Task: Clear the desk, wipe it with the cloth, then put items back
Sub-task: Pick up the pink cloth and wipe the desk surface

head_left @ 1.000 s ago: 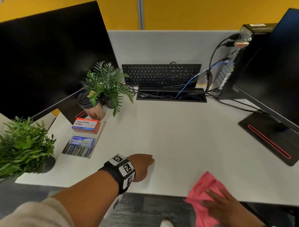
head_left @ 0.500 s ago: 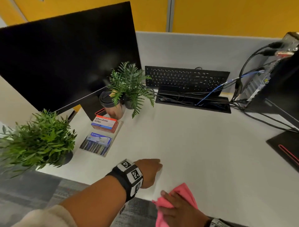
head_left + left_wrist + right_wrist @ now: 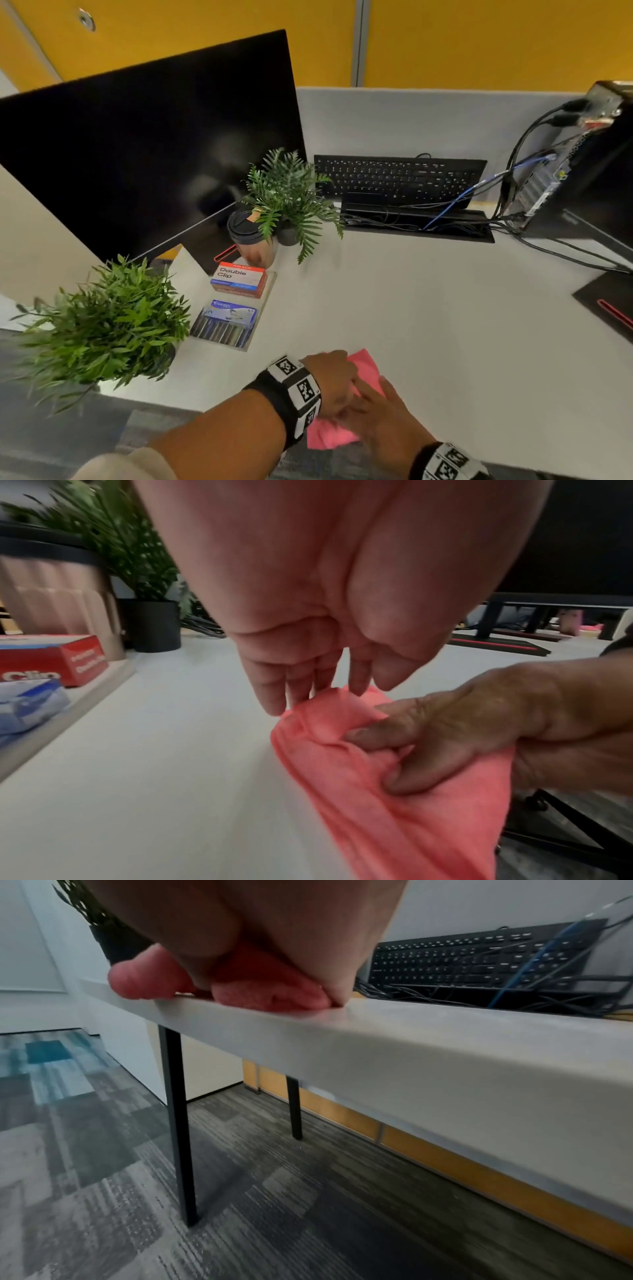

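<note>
The pink cloth (image 3: 368, 371) lies bunched at the front edge of the white desk (image 3: 428, 308), part of it hanging over the edge. My right hand (image 3: 373, 404) grips it, fingers curled into its folds (image 3: 394, 750), and in the right wrist view the cloth (image 3: 267, 993) shows under the palm at the desk edge. Beside it, my left hand (image 3: 330, 377) points its straight fingers down, and the fingertips (image 3: 274, 704) touch the cloth's far edge (image 3: 329, 696).
At the left stand a potted plant (image 3: 102, 325), a clip box (image 3: 239, 277), a blue packet (image 3: 233, 311), a lidded cup (image 3: 250, 236) and a fern (image 3: 291, 195) below a black monitor (image 3: 147, 154). A keyboard (image 3: 397, 174), cables (image 3: 418, 222) and a computer (image 3: 582, 154) sit behind.
My right hand has slid the cloth leftward along the front edge until it reached my left hand. The left hand has stayed near the same spot.
</note>
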Demonstrator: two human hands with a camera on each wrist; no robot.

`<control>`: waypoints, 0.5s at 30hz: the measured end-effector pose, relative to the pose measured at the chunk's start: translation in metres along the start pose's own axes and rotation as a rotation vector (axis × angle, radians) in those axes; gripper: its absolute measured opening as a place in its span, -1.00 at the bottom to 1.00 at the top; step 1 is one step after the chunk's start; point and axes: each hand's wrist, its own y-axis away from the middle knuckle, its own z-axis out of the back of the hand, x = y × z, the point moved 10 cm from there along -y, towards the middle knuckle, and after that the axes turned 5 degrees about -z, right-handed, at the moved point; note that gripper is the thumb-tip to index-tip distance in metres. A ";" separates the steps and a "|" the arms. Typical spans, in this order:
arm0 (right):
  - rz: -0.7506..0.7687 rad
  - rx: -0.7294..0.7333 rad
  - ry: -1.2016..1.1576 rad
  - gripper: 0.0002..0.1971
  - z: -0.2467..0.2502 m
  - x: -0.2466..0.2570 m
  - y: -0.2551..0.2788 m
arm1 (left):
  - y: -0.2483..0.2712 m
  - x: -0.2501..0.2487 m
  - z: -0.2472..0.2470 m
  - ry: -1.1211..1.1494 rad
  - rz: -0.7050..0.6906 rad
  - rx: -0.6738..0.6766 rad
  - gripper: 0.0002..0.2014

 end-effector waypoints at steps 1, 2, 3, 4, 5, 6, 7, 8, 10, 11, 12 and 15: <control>0.006 -0.026 0.017 -0.55 -0.011 -0.009 0.008 | 0.000 -0.005 -0.001 0.000 -0.030 -0.012 -0.64; -0.015 -0.034 0.070 -0.58 -0.022 -0.022 0.017 | 0.001 -0.011 -0.002 0.003 -0.062 -0.025 -0.63; -0.013 -0.039 0.102 -0.56 -0.035 -0.034 0.025 | 0.002 -0.019 -0.001 0.007 -0.099 -0.044 -0.63; -0.030 -0.029 0.125 -0.59 -0.041 -0.046 0.033 | 0.004 -0.026 0.001 0.008 -0.124 -0.056 -0.62; -0.049 -0.045 0.162 -0.64 -0.043 -0.059 0.041 | 0.005 -0.031 0.002 0.016 -0.142 -0.071 -0.62; -0.094 -0.062 0.205 -0.68 -0.040 -0.071 0.050 | 0.006 -0.032 0.002 0.033 -0.150 -0.090 -0.64; -0.129 -0.150 0.252 -0.68 -0.036 -0.080 0.061 | 0.006 -0.032 0.002 0.048 -0.150 -0.100 -0.66; -0.187 -0.194 0.254 -0.63 -0.031 -0.090 0.071 | 0.006 -0.030 0.000 0.052 -0.145 -0.096 -0.68; -0.370 -0.295 0.275 -0.62 -0.021 -0.109 0.097 | 0.007 -0.023 -0.005 0.030 -0.135 -0.075 -0.65; -0.496 -0.338 0.268 -0.71 -0.014 -0.117 0.110 | 0.007 -0.021 -0.008 0.015 -0.132 -0.066 -0.60; -0.643 -0.329 0.219 -0.61 -0.010 -0.125 0.121 | 0.007 -0.018 -0.010 0.009 -0.127 -0.063 -0.55; -0.920 -0.166 -0.017 -0.13 -0.025 -0.120 0.114 | 0.008 -0.009 -0.014 0.029 -0.108 -0.080 -0.42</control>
